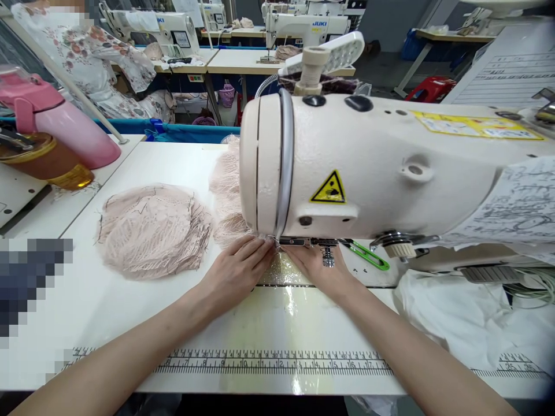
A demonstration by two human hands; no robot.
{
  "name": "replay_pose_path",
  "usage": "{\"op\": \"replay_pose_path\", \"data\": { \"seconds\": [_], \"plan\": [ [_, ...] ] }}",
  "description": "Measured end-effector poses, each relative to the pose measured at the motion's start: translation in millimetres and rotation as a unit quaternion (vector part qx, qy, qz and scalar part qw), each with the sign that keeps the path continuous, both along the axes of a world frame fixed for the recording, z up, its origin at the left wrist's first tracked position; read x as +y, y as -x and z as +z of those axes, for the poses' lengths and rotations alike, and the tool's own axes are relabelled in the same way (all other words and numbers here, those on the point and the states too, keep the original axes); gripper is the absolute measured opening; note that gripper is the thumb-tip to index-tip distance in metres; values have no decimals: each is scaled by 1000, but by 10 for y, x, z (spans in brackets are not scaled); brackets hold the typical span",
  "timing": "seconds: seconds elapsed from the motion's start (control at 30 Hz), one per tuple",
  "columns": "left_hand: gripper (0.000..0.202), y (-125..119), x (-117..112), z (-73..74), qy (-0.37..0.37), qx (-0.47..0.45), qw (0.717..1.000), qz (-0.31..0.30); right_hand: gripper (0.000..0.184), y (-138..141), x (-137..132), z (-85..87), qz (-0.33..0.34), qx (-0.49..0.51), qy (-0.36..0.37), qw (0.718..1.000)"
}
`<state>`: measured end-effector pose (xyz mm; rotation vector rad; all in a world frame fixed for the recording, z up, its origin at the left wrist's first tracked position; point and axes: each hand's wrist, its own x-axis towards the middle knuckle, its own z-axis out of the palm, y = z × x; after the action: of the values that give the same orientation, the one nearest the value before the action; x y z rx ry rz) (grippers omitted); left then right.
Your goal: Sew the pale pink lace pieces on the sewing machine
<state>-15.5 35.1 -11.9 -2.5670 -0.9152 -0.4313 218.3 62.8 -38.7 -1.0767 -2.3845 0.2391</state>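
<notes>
Under the head of a cream sewing machine [381, 173], my left hand [240, 266] has its fingers bent and pressed together beside the needle area. A small pale bit shows at its fingertips, too small to make out. My right hand [323, 267] reaches in from the other side, its fingers mostly hidden behind the presser parts and thread guide. Just beyond my left hand, pale pink lace fabric [228, 196] lies partly behind the machine head. A stack of pink lace pieces [154, 234] with frayed edges sits farther left. Green thread snips [368, 256] rest right of my right hand.
White cloth [451, 318] lies at the right, below the machine. A printed ruler [277, 363] runs along the table's front edge. A pink bottle [69, 124] and an amber jar [47, 162] stand at the left. Beyond, a person in a floral sleeve [125, 60] sits near other machines.
</notes>
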Motion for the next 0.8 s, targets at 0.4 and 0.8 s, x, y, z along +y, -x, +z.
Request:
{"op": "replay_pose_path", "data": {
  "seconds": [0.4, 0.8],
  "plan": [
    [33, 18, 31, -24, 42, -38, 998, 18, 31, 185, -208, 130, -66, -100, -35, 992],
    [31, -5, 27, -18, 44, -67, 996, 29, 38, 218, -203, 215, -80, -84, 130, 985]
  ]
}}
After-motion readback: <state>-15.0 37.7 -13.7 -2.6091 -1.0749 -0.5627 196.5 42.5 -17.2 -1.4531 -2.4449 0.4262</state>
